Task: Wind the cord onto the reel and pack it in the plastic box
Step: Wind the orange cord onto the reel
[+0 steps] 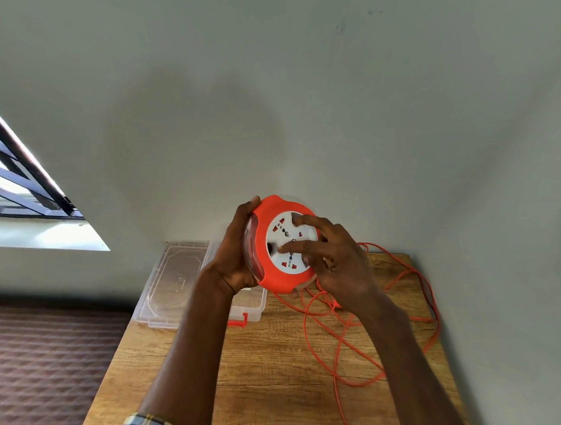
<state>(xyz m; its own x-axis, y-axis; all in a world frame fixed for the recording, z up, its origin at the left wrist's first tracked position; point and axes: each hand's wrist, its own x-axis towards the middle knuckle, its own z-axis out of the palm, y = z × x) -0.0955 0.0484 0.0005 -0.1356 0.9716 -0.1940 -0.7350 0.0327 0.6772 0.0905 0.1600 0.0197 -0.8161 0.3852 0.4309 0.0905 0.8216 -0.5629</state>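
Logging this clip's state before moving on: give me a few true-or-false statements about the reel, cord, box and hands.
1. The left hand holds the reel by its rim. True.
2. The cord is fully wound. False: loops lie loose on the table.
3. The plastic box is closed. False: it lies open, its lid folded back.
4. The right hand has fingers on the reel's white socket face. True.
5. The reel rests in the box. False: it is held above the table.

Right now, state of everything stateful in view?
reel: held up above the table, socket face toward the camera
cord: mostly unwound, loose loops on the table
plastic box: open, lid laid back, nothing visible inside
left hand: grips the reel's rim
right hand: fingers spread on the white face
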